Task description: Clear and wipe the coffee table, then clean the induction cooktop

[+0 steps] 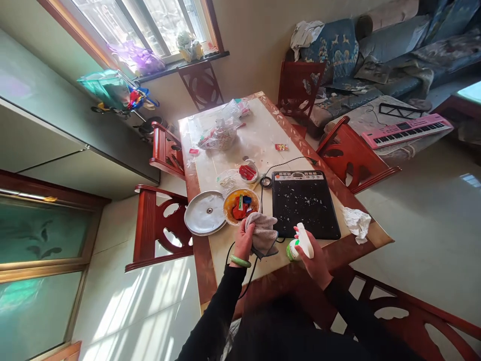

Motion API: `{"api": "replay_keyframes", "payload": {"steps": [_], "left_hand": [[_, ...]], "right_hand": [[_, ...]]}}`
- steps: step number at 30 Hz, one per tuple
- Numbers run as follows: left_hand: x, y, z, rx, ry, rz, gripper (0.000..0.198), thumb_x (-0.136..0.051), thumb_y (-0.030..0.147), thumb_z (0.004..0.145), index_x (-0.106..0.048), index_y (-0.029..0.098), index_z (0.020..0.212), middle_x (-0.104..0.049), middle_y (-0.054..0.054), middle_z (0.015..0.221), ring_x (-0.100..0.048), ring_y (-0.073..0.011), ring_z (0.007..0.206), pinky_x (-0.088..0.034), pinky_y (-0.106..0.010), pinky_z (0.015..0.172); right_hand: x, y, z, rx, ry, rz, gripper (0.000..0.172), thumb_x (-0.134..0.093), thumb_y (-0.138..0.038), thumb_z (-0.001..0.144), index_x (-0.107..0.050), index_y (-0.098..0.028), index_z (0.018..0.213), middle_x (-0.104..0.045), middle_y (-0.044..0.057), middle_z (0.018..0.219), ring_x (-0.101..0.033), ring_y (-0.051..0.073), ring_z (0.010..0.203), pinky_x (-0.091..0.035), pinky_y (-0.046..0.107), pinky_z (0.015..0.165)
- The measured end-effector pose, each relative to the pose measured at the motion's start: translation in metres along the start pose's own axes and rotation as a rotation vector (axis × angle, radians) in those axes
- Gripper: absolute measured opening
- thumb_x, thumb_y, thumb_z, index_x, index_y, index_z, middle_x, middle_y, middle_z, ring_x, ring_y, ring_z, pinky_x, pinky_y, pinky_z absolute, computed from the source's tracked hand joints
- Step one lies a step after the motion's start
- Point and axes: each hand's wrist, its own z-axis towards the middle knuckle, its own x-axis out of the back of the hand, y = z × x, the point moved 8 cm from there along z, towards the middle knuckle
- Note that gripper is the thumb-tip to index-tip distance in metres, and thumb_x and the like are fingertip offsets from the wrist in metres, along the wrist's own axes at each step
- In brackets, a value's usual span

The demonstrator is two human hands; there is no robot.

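Observation:
My left hand [244,240], with a green bangle on its wrist, grips a grey-brown cloth [264,231] that hangs above the table's near edge. My right hand [315,260] is wrapped around a spray bottle [305,241] with a white trigger head and a green-and-white body. Just beyond the bottle lies a black induction cooktop [300,203], its top dotted with white foam or droplets. Left of the cooktop, close to the cloth, a bowl [226,209] holds red, blue and green packets. A round metal lid [205,213] rests beside this bowl.
A crumpled white tissue [356,224] lies right of the cooktop. Farther back on the table [259,118] are plastic bags [221,135], a cup [248,172] with a red packet and a small red packet [281,147]. A black cord crosses the tabletop. Red wooden chairs [353,150] surround it.

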Motion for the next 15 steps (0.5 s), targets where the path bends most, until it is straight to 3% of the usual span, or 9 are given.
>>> {"api": "replay_keyframes", "payload": {"steps": [4, 7, 11, 15], "left_hand": [[0.036, 0.002, -0.004, 0.015, 0.056, -0.014, 0.048, -0.078, 0.056, 0.076, -0.075, 0.018, 0.106, -0.079, -0.008, 0.11, -0.07, -0.0265, 0.106, -0.054, -0.037, 0.096], [0.082, 0.013, -0.004, -0.002, 0.163, 0.007, 0.048, -0.077, 0.057, 0.077, -0.074, 0.019, 0.106, -0.078, -0.008, 0.108, -0.07, -0.0255, 0.103, -0.055, -0.036, 0.093], [0.153, 0.049, -0.004, -0.109, 0.363, 0.032, 0.046, -0.076, 0.058, 0.078, -0.072, 0.018, 0.102, -0.075, -0.005, 0.099, -0.068, -0.0215, 0.093, -0.054, -0.032, 0.087], [0.194, 0.1, -0.015, -0.277, 0.505, 0.079, 0.042, -0.075, 0.056, 0.083, -0.071, 0.019, 0.101, -0.071, -0.002, 0.095, -0.064, -0.0184, 0.091, -0.052, -0.03, 0.088]], "right_hand": [[-0.017, -0.011, -0.007, 0.028, 0.031, -0.049, 0.054, -0.067, -0.047, 0.096, -0.055, -0.03, 0.146, -0.063, 0.011, 0.148, -0.066, 0.032, 0.125, -0.051, 0.055, 0.115], [-0.043, -0.028, -0.01, 0.062, -0.008, -0.088, 0.053, -0.071, -0.047, 0.094, -0.058, -0.031, 0.143, -0.065, 0.011, 0.145, -0.064, 0.034, 0.13, -0.049, 0.056, 0.117], [-0.099, -0.057, -0.01, 0.145, -0.141, -0.006, 0.054, -0.072, -0.046, 0.095, -0.057, -0.031, 0.144, -0.065, 0.012, 0.144, -0.063, 0.034, 0.132, -0.05, 0.054, 0.116], [-0.174, -0.082, 0.005, 0.253, -0.25, 0.088, 0.053, -0.075, -0.048, 0.094, -0.058, -0.032, 0.142, -0.065, 0.012, 0.143, -0.063, 0.033, 0.132, -0.05, 0.054, 0.116]]}}
